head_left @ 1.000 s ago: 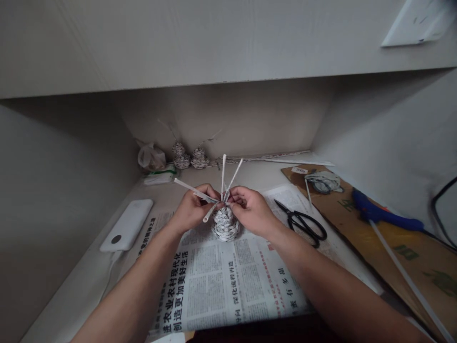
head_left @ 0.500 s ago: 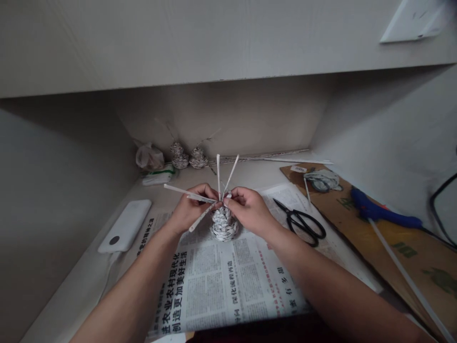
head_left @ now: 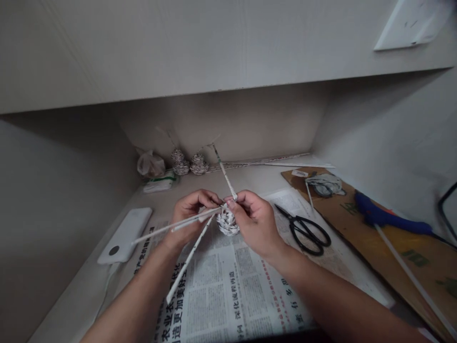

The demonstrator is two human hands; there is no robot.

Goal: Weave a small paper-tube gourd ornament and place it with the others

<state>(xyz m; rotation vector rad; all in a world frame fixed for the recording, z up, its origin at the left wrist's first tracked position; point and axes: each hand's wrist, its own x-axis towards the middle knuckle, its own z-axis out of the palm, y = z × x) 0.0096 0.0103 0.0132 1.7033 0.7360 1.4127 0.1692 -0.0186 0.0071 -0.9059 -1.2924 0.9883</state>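
Observation:
A small woven gourd of rolled newspaper is between my hands above the newspaper. My left hand is closed at its top, fingers curled around the bases of the paper strips. Two pale paper strips stick out to the left, and a longer speckled one slants down toward me. My right hand pinches another paper strip, which points up and away, at the gourd's rim. My fingers hide part of the weave.
Black scissors lie to the right, beside cardboard bearing a blue glue gun. A white power bank with a cable is at left. Two woven gourds, a plastic bag and long paper strips sit behind, under an overhanging panel.
The gourd has tilted and its strips have swung round: one now reaches far down toward me, another up and away. My right hand has moved slightly right and down.

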